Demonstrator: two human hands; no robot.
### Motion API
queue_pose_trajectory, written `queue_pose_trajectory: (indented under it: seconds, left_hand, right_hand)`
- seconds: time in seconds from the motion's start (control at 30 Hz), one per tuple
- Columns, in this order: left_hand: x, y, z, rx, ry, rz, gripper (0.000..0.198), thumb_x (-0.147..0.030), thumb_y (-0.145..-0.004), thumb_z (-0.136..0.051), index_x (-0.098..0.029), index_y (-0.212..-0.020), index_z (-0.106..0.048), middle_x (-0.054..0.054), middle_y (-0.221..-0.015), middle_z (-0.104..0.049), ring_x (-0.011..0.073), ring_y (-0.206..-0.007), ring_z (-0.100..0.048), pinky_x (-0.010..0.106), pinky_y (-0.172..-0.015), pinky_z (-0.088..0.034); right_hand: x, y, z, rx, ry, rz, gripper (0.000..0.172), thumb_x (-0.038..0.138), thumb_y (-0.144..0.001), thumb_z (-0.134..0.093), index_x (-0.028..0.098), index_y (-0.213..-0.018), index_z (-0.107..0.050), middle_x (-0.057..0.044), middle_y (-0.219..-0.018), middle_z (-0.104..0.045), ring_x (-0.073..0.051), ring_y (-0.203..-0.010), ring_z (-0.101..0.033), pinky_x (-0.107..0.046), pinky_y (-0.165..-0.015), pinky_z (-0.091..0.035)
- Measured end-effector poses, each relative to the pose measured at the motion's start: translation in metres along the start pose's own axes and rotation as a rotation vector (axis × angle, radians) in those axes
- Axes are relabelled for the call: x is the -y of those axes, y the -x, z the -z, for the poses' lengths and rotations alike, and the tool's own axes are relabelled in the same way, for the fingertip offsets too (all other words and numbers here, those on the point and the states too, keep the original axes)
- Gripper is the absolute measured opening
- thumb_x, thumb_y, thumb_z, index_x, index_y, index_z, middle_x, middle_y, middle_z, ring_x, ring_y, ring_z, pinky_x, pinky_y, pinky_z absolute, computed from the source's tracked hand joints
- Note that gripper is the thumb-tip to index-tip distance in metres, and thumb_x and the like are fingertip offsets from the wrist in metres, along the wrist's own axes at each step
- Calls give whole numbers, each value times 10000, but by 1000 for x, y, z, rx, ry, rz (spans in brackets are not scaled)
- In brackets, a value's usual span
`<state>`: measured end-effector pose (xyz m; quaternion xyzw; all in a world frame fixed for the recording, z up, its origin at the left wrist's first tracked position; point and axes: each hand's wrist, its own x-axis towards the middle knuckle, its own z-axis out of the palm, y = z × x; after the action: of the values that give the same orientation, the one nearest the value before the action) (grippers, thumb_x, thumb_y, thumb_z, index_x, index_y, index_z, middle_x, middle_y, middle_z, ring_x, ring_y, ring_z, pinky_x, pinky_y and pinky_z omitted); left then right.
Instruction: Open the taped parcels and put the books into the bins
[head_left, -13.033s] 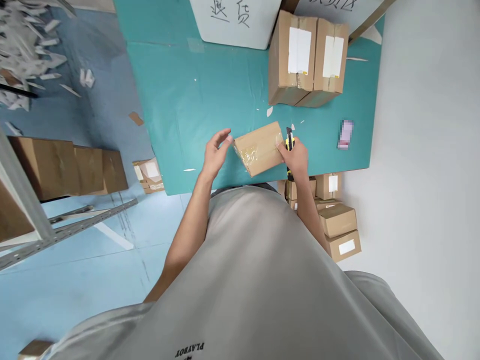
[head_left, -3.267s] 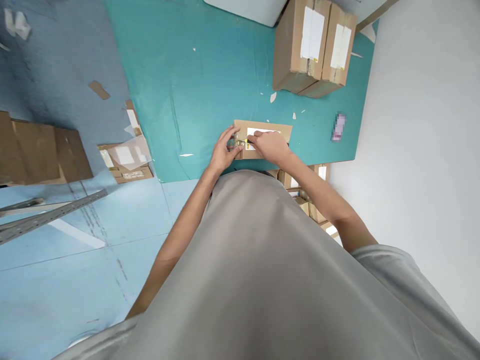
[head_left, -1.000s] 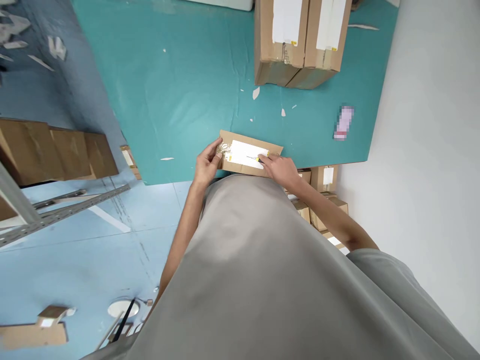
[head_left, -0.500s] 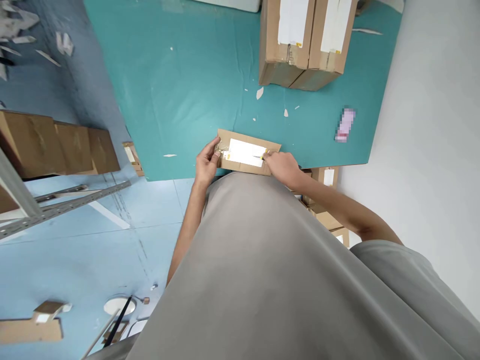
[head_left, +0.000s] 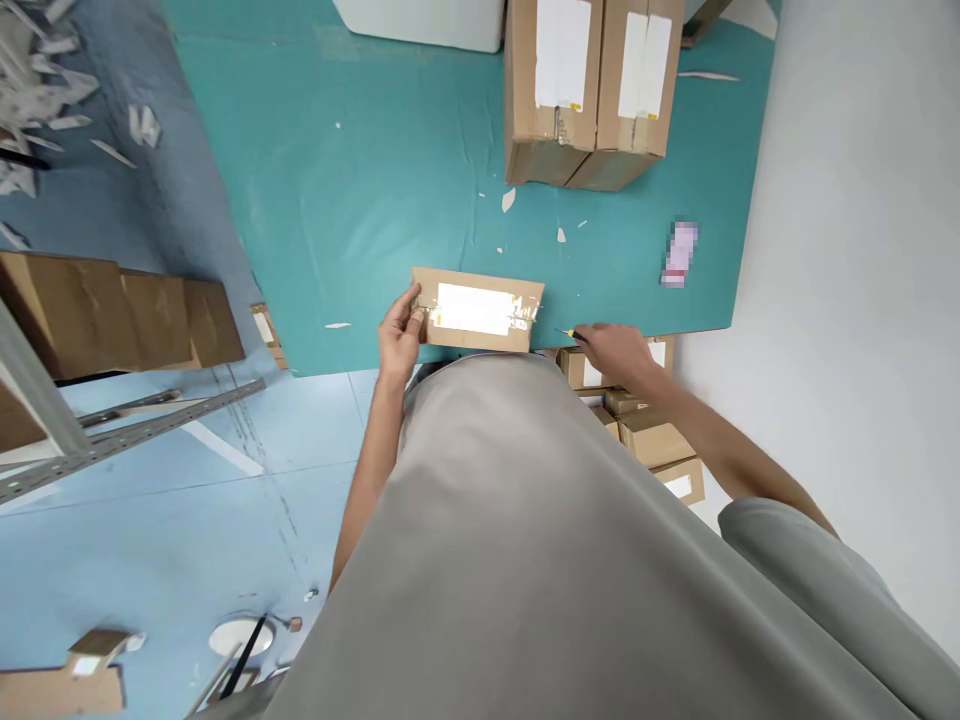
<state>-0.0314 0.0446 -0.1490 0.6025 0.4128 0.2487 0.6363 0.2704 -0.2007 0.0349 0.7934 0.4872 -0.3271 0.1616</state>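
A small cardboard box [head_left: 469, 342] with a white label and clear tape lies at the front edge of the green table, right before my body. My left hand [head_left: 400, 330] grips its left end, thumb on top and fingers round the far corner. To the right of the box, apart from it, my right hand [head_left: 616, 352] is closed on a utility knife [head_left: 576, 335]. The thin blade points left toward the box; most of the handle is hidden in the fingers.
Two taped cardboard cartons [head_left: 551, 150] stand at the back of the green table [head_left: 360, 200], beside a pale bin [head_left: 427, 22]. Paper scraps [head_left: 508, 200] and a blurred pink item [head_left: 679, 253] lie on the tabletop. More boxes [head_left: 656, 435] sit below at right, near the wall.
My right hand has drawn the utility knife off the box and away to the right. The left hand keeps its hold, and the label's right end now looks cut and ragged.
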Motion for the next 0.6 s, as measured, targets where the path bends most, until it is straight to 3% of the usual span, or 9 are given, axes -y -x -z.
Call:
queue_pose_trajectory:
  seconds: [0.1, 0.17, 0.33, 0.5, 0.6]
  left_hand:
    - [11, -6, 11, -62, 24, 14, 872, -847, -916, -756, -306, -1596, -672, 130, -1744, -580, 351, -1673, -494, 553, -1419, -342]
    - [16, -8, 17, -80, 31, 29, 910, -867, -910, -738, -307, -1620, -640, 147, -1734, -588, 355, -1641, -538, 570, -1384, -405]
    - [23, -13, 35, -160, -74, 25, 801, -801, -954, -724, -269, -1551, -693, 163, -1660, -656, 314, -1436, -699, 543, -1285, -535]
    - [26, -25, 56, -270, -221, 40, 563, -598, -960, -760, -242, -1396, -784, 149, -1507, -746, 258, -1236, -747, 484, -1206, -589]
    - [31, -33, 47, -170, -222, 46, 603, -530, -939, -772, -232, -1462, -742, 149, -1402, -778, 264, -1197, -756, 484, -1180, -596]
  right_hand:
    - [-25, -19, -22, -138, -391, -143, 421, 485, -1156, -515, 192, -1082, -808, -126, -946, -838, -288, -910, -785, -321, -770, -519]
    - [-24, -41, -37, -172, -718, -256, 469, 579, -1117, -586, 180, -995, -800, -86, -798, -793, -247, -827, -766, -295, -757, -547]
    - [34, -93, -56, -167, -1320, -331, 530, 697, -891, -871, 178, -913, -766, -32, -754, -752, -155, -681, -669, -256, -672, -574]
    - [79, -102, -43, -213, -1484, -303, 491, 609, -809, -962, 190, -876, -714, 43, -678, -653, -114, -594, -612, -225, -591, -536]
    - [77, -89, -26, -335, -1396, -304, 450, 601, -854, -915, 193, -921, -735, 34, -671, -659, -145, -628, -664, -246, -619, -571]
